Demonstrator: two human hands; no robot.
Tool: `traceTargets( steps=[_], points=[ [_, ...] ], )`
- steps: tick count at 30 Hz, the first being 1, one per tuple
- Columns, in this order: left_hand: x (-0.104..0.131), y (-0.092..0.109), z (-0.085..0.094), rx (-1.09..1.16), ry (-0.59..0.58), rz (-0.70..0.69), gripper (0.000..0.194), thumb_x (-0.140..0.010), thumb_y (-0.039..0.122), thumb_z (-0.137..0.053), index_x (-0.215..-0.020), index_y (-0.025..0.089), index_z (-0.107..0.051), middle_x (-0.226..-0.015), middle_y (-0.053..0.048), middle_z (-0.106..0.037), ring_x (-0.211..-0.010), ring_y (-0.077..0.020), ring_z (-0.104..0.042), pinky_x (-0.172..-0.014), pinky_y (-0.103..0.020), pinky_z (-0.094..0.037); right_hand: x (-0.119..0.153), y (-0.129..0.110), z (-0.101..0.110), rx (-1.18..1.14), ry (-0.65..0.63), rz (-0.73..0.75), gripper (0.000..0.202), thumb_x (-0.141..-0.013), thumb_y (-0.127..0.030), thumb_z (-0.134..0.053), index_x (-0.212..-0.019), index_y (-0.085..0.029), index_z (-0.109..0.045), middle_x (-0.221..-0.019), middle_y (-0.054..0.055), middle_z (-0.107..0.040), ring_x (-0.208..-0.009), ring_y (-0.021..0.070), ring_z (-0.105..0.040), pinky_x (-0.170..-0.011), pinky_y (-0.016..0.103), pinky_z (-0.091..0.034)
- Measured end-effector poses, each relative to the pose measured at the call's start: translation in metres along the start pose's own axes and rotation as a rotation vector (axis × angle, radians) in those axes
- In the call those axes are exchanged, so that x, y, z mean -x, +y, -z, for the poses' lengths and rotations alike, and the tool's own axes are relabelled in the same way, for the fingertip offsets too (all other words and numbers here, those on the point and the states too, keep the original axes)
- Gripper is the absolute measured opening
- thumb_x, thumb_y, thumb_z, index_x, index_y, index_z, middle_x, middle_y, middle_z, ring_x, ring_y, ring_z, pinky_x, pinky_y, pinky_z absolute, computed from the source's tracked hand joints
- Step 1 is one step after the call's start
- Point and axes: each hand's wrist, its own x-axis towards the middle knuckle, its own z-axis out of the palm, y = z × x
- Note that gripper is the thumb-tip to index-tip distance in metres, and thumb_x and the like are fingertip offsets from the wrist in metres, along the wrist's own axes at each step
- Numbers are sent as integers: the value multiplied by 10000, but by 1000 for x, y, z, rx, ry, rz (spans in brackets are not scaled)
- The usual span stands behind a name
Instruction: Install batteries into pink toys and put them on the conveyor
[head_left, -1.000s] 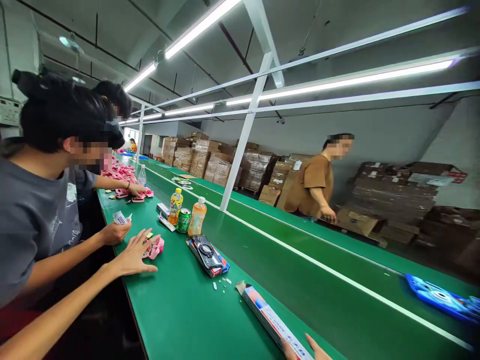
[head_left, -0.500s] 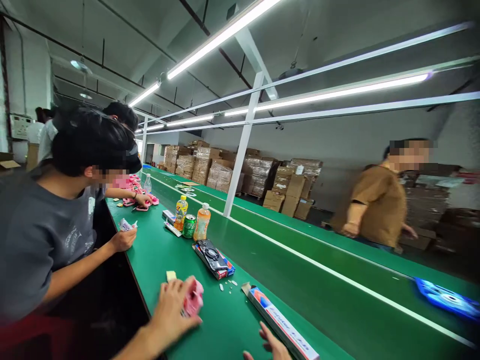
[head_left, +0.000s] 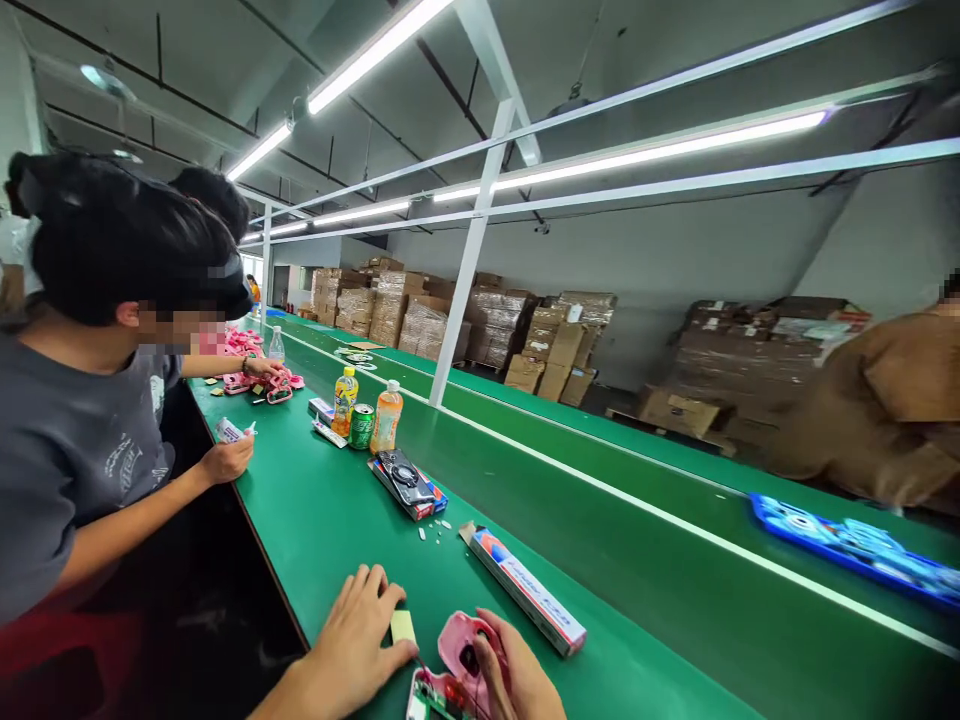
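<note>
Item in hand: pink plastic casing (head_left: 459, 650), bottom centre of the frame, lying on the green bench (head_left: 337, 530) with a green circuit board (head_left: 435, 697) showing at its lower edge.
Right hand (head_left: 517, 675): fingers curled over the right side of the pink casing, thumb against its dark opening; gripping it.
Left hand (head_left: 352, 645): flat on the bench just left of the casing, fingers spread and loose, fingertips touching a small yellowish pad (head_left: 403, 627); nothing clasped.
Adjacent: long narrow carton (head_left: 525, 590) just above and right of the casing; small white bits (head_left: 433, 528) above it; a stack of flat packs with a black device on top (head_left: 407, 480) further up.
Mid bench: two drink bottles and a green can (head_left: 362, 425), centre left.
Co-worker: person in a grey shirt (head_left: 67, 450) at the left edge, one hand (head_left: 225, 462) at the bench edge; whether it holds anything cannot be told.
Conveyor: blue tray (head_left: 855, 548) at lower right, a brown-clad person (head_left: 885, 410) behind it.
Risk, judged: board sits exposed at the casing edge; pressure from the thumb could unseat it.
Risk, judged: the pad is loose under the fingertips and could slide off the near edge.
Risk, judged: the carton crowds the right hand; a knock could scatter the white bits.
</note>
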Motion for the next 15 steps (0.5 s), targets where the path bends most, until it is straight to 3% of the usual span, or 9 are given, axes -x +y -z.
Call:
traceTargets(
  steps=[4, 8, 11, 15],
  points=[
    [-1, 1, -6, 15, -18, -72, 278, -891, 271, -651, -1145, 177, -588, -1260, -117, -593, -1235, -301, -506, -1120, -476, -341, -3, -31, 7, 315, 303, 384, 408, -1016, -488, -479, -1190, -162, -651, -1022, 111, -753, -886, 230, -726, -787, 329, -616],
    [8, 5, -15, 316, 14, -149, 165, -923, 230, -555, -1078, 191, -514, -1070, -64, -643, -977, -203, -575, -927, -324, -435, -2, -71, 8, 388, 311, 599, 309, -1037, -321, -461, -1252, -155, -609, -1027, 93, -741, -916, 201, -713, -813, 293, -594],
    [14, 14, -19, 614, -9, -238, 135, -925, 320, -552, -968, 197, -519, -880, -6, -631, -791, -149, -547, -743, -240, -431, 2, -84, 4, 321, 213, 628, 325, -1047, -202, -354, -1252, -170, -604, -993, 61, -733, -893, 160, -712, -846, 261, -579],
    [15, 21, -25, 793, -33, -175, 266, -841, 393, -658, -978, 178, -582, -834, 0, -633, -730, -133, -523, -669, -225, -401, 7, -78, 3, 176, 93, 459, 249, -1051, -197, -379, -1081, -224, -625, -940, 30, -693, -830, 131, -689, -757, 217, -572]
  ],
)
